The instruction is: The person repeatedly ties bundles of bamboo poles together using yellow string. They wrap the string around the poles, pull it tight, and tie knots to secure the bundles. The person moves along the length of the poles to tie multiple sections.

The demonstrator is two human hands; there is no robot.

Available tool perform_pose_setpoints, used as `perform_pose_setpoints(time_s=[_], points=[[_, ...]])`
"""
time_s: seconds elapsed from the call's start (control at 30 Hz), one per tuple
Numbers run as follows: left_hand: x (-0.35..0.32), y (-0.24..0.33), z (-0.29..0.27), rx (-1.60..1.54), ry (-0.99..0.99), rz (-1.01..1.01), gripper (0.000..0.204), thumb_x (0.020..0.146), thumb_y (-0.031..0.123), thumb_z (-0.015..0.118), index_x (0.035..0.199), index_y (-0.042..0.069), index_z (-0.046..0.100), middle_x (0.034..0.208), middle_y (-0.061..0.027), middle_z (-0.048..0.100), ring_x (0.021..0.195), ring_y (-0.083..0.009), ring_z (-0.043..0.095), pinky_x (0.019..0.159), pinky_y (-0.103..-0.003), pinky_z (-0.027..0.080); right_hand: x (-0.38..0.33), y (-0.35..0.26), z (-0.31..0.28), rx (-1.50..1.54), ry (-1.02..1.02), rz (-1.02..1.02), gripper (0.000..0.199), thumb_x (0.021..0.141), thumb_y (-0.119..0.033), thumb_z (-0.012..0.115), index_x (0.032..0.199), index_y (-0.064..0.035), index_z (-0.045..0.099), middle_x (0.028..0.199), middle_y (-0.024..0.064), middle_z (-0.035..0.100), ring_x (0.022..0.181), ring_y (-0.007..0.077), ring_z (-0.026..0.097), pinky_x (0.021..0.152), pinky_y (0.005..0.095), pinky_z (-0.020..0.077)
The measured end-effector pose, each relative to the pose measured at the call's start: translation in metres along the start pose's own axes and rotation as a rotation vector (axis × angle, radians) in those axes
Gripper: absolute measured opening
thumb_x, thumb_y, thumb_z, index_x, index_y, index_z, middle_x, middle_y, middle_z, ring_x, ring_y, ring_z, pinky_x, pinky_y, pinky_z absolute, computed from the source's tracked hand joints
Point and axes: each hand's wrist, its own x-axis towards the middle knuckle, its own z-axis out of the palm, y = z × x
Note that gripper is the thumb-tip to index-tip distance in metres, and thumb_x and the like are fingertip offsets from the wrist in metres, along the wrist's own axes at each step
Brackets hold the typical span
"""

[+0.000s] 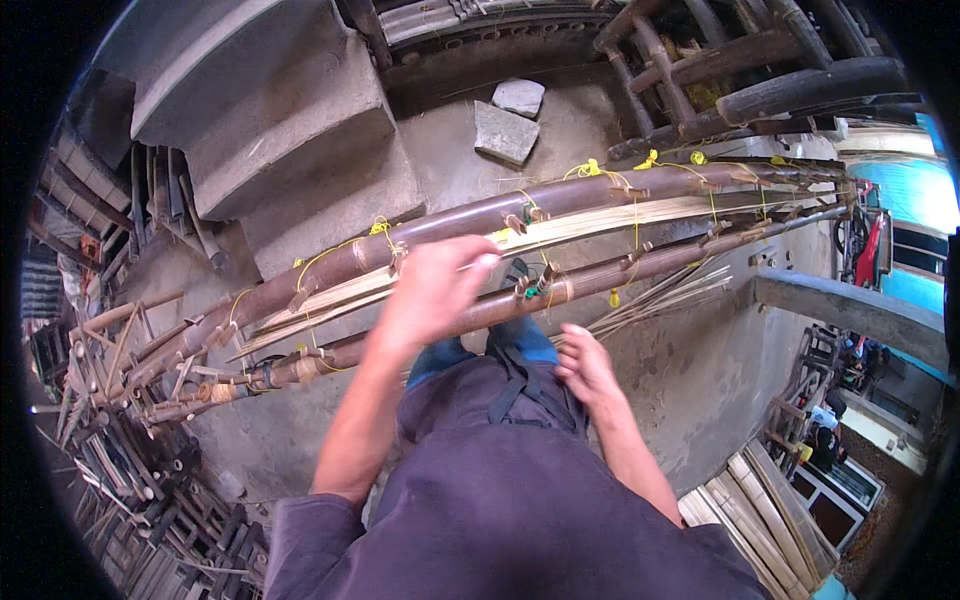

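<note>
Two long dark bamboo poles, the far pole (460, 222) and the near pole (620, 272), run across in front of me with small pegs along them. Pale split-bamboo strips (590, 218) lie lengthwise between them. My left hand (437, 290), slightly blurred, is over the strips at the middle of the frame. Its fingertips are pressed together, and what they pinch is too small to make out. Yellow cord (325, 262) is tied around the far pole and crosses to the near one. On this side of the near pole, my right hand (588, 368) hangs with loosely curled, parted fingers and holds nothing.
More thin strips (665, 300) lie beyond my right hand. Concrete steps (290, 130) rise at the far left, beside two stone slabs (505, 132). Stacked bamboo (130, 470) fills the lower left. A concrete beam (850, 312) juts in at right; wide bamboo slats (765, 520) lie lower right.
</note>
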Motion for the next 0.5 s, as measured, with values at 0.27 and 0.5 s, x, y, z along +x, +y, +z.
perform_pose_setpoints(time_s=[0.27,0.5], points=[[0.032,-0.021,0.089,0.244,-0.054,-0.142,0.031,0.086,0.019,0.052,0.108,0.0,0.064,0.099,-0.024,0.065,0.093,-0.0395,0.062,0.085,-0.047,0.048,-0.109,-0.168,0.118,-1.338,-0.506,-1.055,0.018,0.087,-0.019,0.06,0.082,-0.002,0.064,0.074,0.0092,0.058,0.073,0.0242,0.059,0.072,0.037,0.0475],[0.037,-0.033,0.107,0.274,0.224,-0.102,0.028,0.088,0.028,0.055,0.095,0.006,0.069,0.082,-0.0205,0.066,0.079,-0.038,0.063,0.073,-0.047,0.047,0.009,-0.189,0.235,-1.933,-0.692,-1.34,0.03,0.088,-0.021,0.059,0.111,-0.0017,0.057,0.072,0.0104,0.057,0.068,0.0272,0.058,0.064,0.0385,0.0471]])
